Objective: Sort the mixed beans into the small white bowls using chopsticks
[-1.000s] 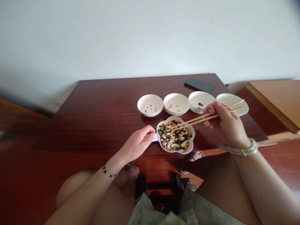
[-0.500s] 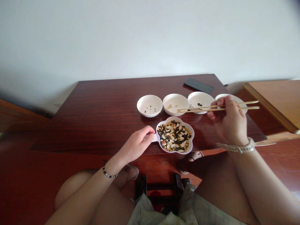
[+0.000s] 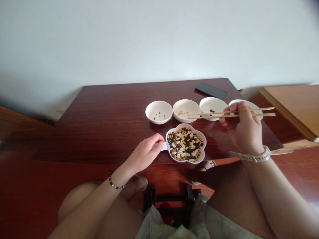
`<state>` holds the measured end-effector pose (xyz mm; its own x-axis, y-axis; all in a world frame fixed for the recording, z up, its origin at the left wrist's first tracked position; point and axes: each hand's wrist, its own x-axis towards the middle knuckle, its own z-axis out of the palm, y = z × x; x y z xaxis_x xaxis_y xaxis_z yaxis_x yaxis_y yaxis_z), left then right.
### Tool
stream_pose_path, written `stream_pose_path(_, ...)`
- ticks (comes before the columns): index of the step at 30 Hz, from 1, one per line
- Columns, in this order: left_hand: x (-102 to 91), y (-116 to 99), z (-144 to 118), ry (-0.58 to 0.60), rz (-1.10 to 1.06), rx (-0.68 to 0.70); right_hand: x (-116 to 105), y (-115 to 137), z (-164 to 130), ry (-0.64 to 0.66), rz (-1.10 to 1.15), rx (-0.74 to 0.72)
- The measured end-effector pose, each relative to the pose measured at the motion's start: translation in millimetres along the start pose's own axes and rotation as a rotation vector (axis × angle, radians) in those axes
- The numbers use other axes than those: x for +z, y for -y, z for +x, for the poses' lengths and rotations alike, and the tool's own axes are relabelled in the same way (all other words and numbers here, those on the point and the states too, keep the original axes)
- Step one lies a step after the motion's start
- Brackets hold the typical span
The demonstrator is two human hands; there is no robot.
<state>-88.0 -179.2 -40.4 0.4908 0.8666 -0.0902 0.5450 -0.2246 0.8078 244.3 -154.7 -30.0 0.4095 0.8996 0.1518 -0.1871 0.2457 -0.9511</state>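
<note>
My left hand (image 3: 149,149) is closed on the short handle of a flower-shaped white dish (image 3: 204,146) at the table's front edge. Mixed peanuts, black beans, yellow beans and small green beans fill the dish. My right hand (image 3: 245,127) grips a pair of wooden chopsticks (image 3: 265,114), tips pointing left above the second bowl (image 3: 179,103); I cannot make out anything between them. That bowl holds a few pale yellow pieces. Small green beans lie in the leftmost bowl (image 3: 151,108), black beans in the third bowl (image 3: 206,101). My right hand partly hides the rightmost bowl (image 3: 260,117).
A dark phone (image 3: 210,91) lies behind the bowls on the dark red wooden table (image 3: 112,116). A pale wall (image 3: 149,39) stands behind. To the right is a lighter wooden piece of furniture (image 3: 294,103). My knees are below the front edge.
Almost nothing differs. The chopstick tips have spread slightly apart over the second bowl, while my left hand and the dish stay in place.
</note>
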Motion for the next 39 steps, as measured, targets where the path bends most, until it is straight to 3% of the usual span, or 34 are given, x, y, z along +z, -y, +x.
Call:
stream_pose_path(10,-0.2,0,0,-0.005,0.001,-0.004,0,3,-2,0.018,0.021,0.020)
stream_pose_path(21,-0.7,-1,1,-0.003,-0.005,-0.004,2,6,-8,0.248,-0.059,0.174)
stream_pose_path(29,-0.5,-1,1,-0.006,-0.004,-0.012,1,3,-11,0.332,-0.158,0.238)
stream_pose_path(39,-0.1,-2,1,-0.011,0.000,-0.005,16,2,-20,0.363,-0.058,0.299)
